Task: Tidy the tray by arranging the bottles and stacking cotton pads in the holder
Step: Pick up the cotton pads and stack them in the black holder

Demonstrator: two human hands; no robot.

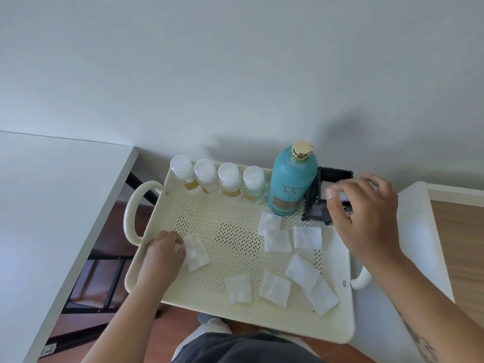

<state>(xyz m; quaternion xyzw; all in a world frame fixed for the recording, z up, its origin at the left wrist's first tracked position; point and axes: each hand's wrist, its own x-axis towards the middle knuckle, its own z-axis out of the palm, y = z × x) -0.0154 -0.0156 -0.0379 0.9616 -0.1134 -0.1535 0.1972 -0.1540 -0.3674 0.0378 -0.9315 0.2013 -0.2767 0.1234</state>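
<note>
A cream perforated tray (340, 328) holds several small clear bottles (217, 180) in a row along its far edge. To their right stands a tall teal bottle with a gold cap (292, 184). In the far right corner sits a black holder (323, 203). My right hand (366, 216) is over the holder and pinches a white cotton pad (337, 191) at its opening. Near the left rim my left hand (163, 251) grips a couple of cotton pads (197, 254). Several loose cotton pads (277, 241) lie across the tray floor.
A white table (39, 218) stands to the left, with dark frame legs and wooden floor below it. A white surface (419, 231) lies under the tray's right side. The wall is right behind the tray. Looped handles (133, 208) stick out from both ends of the tray.
</note>
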